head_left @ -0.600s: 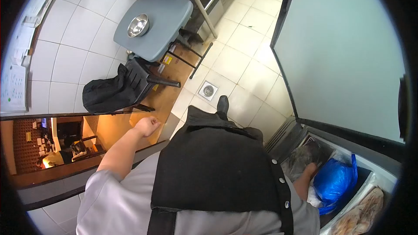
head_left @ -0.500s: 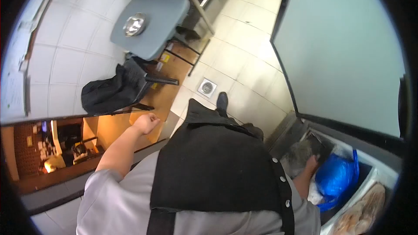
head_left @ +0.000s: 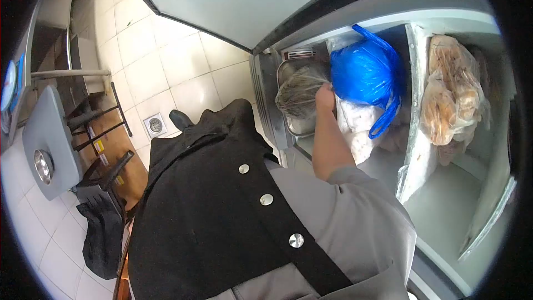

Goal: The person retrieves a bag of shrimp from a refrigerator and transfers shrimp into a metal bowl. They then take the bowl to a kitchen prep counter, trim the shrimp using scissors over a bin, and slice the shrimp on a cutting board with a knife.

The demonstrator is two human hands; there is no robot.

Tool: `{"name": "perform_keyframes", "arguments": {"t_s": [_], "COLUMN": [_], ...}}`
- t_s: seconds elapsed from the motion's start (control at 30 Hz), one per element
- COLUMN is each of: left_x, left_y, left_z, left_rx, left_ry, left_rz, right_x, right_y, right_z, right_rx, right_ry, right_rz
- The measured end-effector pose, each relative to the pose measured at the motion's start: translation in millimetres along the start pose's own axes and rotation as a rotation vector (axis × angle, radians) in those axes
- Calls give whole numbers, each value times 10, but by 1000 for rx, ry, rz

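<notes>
My right hand (head_left: pixel 326 98) reaches into an open freezer (head_left: pixel 444 16), between a clear plastic bag (head_left: pixel 300 93) in a metal tray (head_left: pixel 304 126) and a blue plastic bag (head_left: pixel 363 72). Its fingers are mostly hidden, and what they hold, if anything, cannot be made out. Below the blue bag lies a whitish bag (head_left: pixel 354 125). Past a frosted divider (head_left: pixel 413 122) rest clear bags of brownish food (head_left: pixel 449 89). My left hand is out of the frame.
The freezer's raised lid (head_left: pixel 239 0) spans the top. At the left are a grey table (head_left: pixel 64 150) with a metal bowl (head_left: pixel 43 165), a black chair (head_left: pixel 102 191) with dark cloth (head_left: pixel 102 239), and a floor drain (head_left: pixel 156 125).
The view has swung right toward the freezer, so its contents show larger and nearer the middle. My left hand has gone out of view. My right hand remains beside the clear bag.
</notes>
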State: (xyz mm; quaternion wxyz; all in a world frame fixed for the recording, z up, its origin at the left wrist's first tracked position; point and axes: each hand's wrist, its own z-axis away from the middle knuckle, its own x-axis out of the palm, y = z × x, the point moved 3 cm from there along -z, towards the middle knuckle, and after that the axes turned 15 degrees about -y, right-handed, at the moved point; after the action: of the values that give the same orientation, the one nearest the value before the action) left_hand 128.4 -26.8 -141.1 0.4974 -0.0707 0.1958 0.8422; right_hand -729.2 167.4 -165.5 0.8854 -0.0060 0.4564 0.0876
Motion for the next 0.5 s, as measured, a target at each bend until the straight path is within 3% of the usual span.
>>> {"name": "perform_keyframes", "arguments": {"t_s": [0.07, 0.13, 0.23, 0.4, 0.5], "left_x": [-86, -151, -222, -343, -427], "left_y": [8, 64, 196, 306, 356], "left_z": [-87, -176, -301, -365, -362], "left_rx": [12, 34, 53, 68, 74], "left_ry": [-10, -19, -41, -51, -50], "left_rz": [-2, -7, -16, -56, -97], "right_x": [-4, 98, 451, 170, 189], "right_y": [25, 102, 392, 105, 123], "right_z": [80, -6, -538, -179, -200], "right_rx": [89, 130, -38, -12, 32], "right_ry": [-7, 45, -18, -12, 9], "right_rz": [-319, -420, 59, 171, 35]}}
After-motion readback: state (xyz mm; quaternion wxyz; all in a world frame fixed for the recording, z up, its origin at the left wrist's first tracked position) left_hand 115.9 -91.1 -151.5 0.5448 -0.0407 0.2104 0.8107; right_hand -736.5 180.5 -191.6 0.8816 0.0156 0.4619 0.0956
